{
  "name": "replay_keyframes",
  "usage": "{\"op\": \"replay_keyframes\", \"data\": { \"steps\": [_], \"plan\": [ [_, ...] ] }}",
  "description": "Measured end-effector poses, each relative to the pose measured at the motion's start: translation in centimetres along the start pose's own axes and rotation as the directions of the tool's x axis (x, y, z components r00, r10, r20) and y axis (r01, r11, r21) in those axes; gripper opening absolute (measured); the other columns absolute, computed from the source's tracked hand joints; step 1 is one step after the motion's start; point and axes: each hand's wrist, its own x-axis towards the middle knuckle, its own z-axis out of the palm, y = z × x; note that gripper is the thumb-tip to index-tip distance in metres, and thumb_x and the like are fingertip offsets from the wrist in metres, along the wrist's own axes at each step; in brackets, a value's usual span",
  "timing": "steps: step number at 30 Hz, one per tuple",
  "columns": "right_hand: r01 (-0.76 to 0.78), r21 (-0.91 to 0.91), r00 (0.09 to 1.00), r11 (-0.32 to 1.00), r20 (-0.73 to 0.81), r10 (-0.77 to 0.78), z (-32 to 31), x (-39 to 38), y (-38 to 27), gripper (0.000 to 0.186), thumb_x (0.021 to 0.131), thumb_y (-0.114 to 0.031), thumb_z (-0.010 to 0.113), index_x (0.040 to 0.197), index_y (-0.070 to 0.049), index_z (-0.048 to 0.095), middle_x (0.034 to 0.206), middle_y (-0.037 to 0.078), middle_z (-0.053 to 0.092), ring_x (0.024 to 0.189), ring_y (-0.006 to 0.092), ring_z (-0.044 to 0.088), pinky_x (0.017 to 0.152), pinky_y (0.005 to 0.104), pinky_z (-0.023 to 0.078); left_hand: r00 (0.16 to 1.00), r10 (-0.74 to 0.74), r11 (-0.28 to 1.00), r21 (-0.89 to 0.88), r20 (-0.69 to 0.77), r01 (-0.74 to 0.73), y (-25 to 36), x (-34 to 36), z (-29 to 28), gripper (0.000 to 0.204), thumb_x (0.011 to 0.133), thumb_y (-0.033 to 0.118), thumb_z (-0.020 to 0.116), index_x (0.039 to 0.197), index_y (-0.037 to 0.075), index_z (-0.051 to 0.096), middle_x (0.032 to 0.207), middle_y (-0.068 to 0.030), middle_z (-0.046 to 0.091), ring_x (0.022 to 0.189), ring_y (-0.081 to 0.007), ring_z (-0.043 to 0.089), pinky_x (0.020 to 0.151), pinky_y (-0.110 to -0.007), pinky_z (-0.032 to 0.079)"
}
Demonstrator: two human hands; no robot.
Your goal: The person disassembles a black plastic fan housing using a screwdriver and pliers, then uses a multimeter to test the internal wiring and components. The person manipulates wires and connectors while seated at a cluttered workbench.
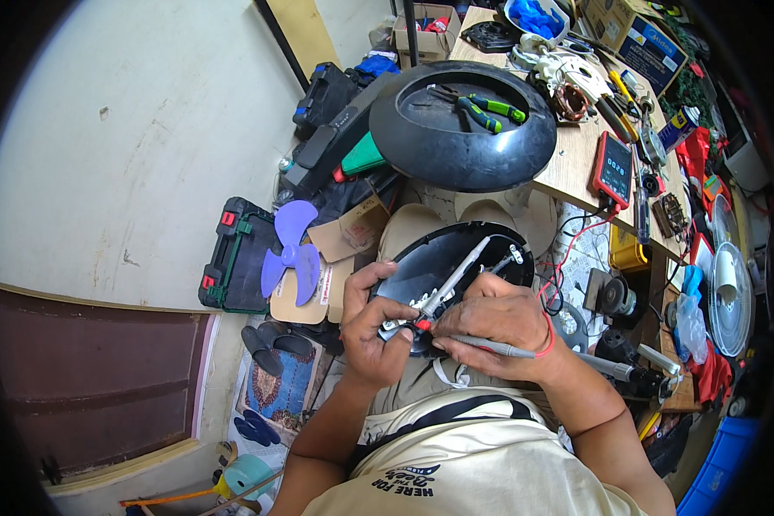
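Note:
A black oval plastic shell (402, 282) lies hollow side up in my lap, with white parts along its near edge. My left hand (374, 331) is closed at its near left rim, thumb and fingers pinched beside a small red piece (424, 324). What sits between those fingertips is hidden. A light grey tapered rod (464, 268) slants across the shell from there. My right hand (503, 322) grips a grey test probe (494, 347) with a red lead, its front end toward the red piece. The red lead runs to a red multimeter (613, 168) with a lit screen, on the table.
Ahead stands a round black base (456, 170) with green-handled pliers (490, 112) in its hollow. The wooden table (572, 155) at right carries motor parts and tools. On the left are a purple fan blade (289, 255) and a dark tool case (236, 258). Slippers (262, 348) lie nearby.

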Motion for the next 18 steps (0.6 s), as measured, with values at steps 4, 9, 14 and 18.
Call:
{"op": "replay_keyframes", "data": {
  "steps": [4, 9, 14, 18],
  "plan": [
    [-0.002, 0.008, 1.0, 1.0, -0.025, 0.002, 0.3, 0.0, 0.1, 0.024, 0.078, -0.008, 0.09, 0.099, -0.011, 0.08, 0.082, 0.001, 0.072, 0.072, 0.0223, 0.063, 0.066, 0.0334, 0.052, 1.0, 0.01, 1.0, -0.021, 0.0, -0.01, 0.0, 0.1, 0.0, 0.018, 0.09, 0.02, 0.075, 0.092, 0.002, 0.077, 0.142, -0.0241, 0.056, 0.134, -0.0355, 0.052, 0.118, -0.05, 0.033],
    [-0.003, 0.037, 1.0, 0.999, -0.022, 0.004, 0.0, 0.1, 0.2, 0.021, 0.082, -0.008, 0.088, 0.101, -0.008, 0.079, 0.086, 0.004, 0.076, 0.074, 0.0233, 0.067, 0.067, 0.0349, 0.054, 0.991, -0.125, 0.992, 0.001, -0.047, 0.125, -0.2, 0.0, 0.2, 0.024, 0.097, 0.025, 0.074, 0.094, 0.001, 0.077, 0.144, -0.0212, 0.057, 0.134, -0.0318, 0.053, 0.117, -0.048, 0.034],
    [-0.037, 0.174, 0.993, 0.984, -0.108, 0.056, -1.6, 1.3, 0.2, 0.009, 0.095, -0.006, 0.077, 0.103, -0.002, 0.078, 0.091, 0.009, 0.079, 0.076, 0.0245, 0.071, 0.069, 0.035, 0.055, 0.978, -0.198, 0.975, -0.12, -0.063, 0.189, -0.1, 0.7, 0.3, 0.022, 0.102, 0.022, 0.074, 0.102, 0.0, 0.077, 0.142, -0.0211, 0.057, 0.136, -0.0319, 0.052, 0.117, -0.046, 0.038],
    [0.086, -0.33, 0.985, 0.94, -0.111, -0.129, -2.4, 4.0, 1.4, 0.025, 0.086, -0.01, 0.081, 0.111, -0.009, 0.078, 0.105, 0.009, 0.078, 0.093, 0.0294, 0.071, 0.085, 0.0409, 0.055, 0.991, -0.134, 0.985, -0.113, -0.029, 0.13, -0.5, 2.2, 1.0, 0.025, 0.103, 0.025, 0.074, 0.101, 0.0, 0.076, 0.144, -0.0207, 0.056, 0.139, -0.0315, 0.05, 0.118, -0.046, 0.036]
  ]
}}
